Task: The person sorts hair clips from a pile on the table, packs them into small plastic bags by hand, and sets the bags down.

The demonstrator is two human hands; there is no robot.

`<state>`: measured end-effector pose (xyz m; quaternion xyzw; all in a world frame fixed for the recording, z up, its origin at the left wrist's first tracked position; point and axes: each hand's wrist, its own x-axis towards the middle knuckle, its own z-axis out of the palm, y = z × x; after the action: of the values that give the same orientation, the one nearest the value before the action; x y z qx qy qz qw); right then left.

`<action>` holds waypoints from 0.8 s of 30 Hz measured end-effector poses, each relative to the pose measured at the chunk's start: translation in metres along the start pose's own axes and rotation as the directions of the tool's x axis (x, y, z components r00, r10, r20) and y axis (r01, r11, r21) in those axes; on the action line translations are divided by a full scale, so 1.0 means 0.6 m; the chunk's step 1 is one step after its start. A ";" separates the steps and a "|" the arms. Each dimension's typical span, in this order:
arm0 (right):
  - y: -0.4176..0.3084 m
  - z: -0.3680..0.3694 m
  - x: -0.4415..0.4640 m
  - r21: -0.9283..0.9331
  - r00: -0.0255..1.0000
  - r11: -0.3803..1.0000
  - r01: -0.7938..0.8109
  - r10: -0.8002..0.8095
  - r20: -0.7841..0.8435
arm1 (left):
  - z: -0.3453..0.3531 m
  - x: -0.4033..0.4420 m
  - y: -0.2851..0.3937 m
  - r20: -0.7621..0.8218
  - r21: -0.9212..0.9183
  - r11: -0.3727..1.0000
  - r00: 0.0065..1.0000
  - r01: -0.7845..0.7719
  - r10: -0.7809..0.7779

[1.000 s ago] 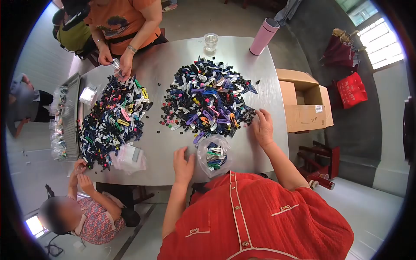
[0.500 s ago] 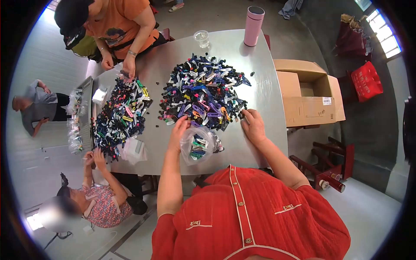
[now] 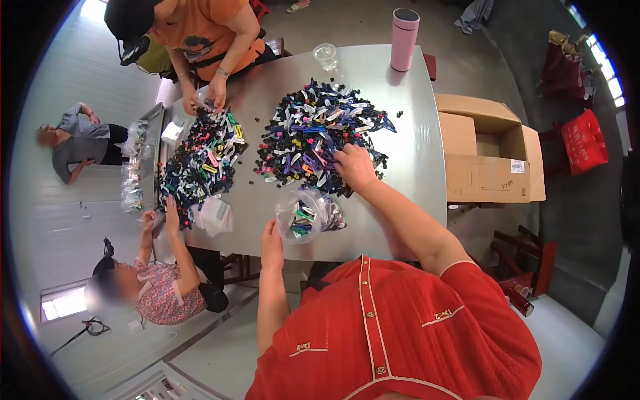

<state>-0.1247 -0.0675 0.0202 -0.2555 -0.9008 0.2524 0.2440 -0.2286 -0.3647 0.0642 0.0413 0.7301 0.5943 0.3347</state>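
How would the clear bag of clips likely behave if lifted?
The clear bag is probably floppy, looking thin and see-through. The loose clips inside would likely slide and bunch together. It appears open at one end, so it might spill if tipped.

Right grip (image 3: pixel 357 169) on clip pile (image 3: pixel 310 133); left grip (image 3: pixel 271 247) at bag (image 3: pixel 283 213).

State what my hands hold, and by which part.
The left hand is at the left edge of the clear plastic bag, grip unclear; the right hand is on the multicoloured clip pile, hold unclear.
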 end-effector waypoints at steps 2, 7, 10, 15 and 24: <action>0.019 0.002 0.007 0.020 0.998 0.999 -0.048 0.049 -0.046 | 0.002 0.008 0.020 0.002 0.020 1.000 1.000 0.006 -0.006; 0.031 -0.032 0.004 0.207 0.957 0.955 -0.214 0.248 -0.154 | 0.000 0.092 0.074 0.112 0.306 0.931 0.979 -0.199 0.172; 0.007 -0.051 -0.003 0.585 0.841 0.688 -0.429 0.540 -0.019 | 0.043 0.162 0.142 0.304 0.338 0.836 0.891 -0.432 0.337; -0.020 -0.050 -0.071 0.674 0.777 0.479 -0.562 0.586 0.231 | 0.166 0.255 0.228 0.586 0.441 0.369 0.574 -0.818 0.572; -0.012 -0.051 -0.156 0.619 0.744 0.497 -0.609 0.628 0.227 | 0.232 0.304 0.197 0.715 0.563 0.083 0.535 -0.822 0.450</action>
<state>-0.0396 -0.1174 0.0185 -0.4607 -0.5956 0.6189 0.2235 -0.3346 -0.1299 0.0800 0.6342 0.7437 0.1935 0.0856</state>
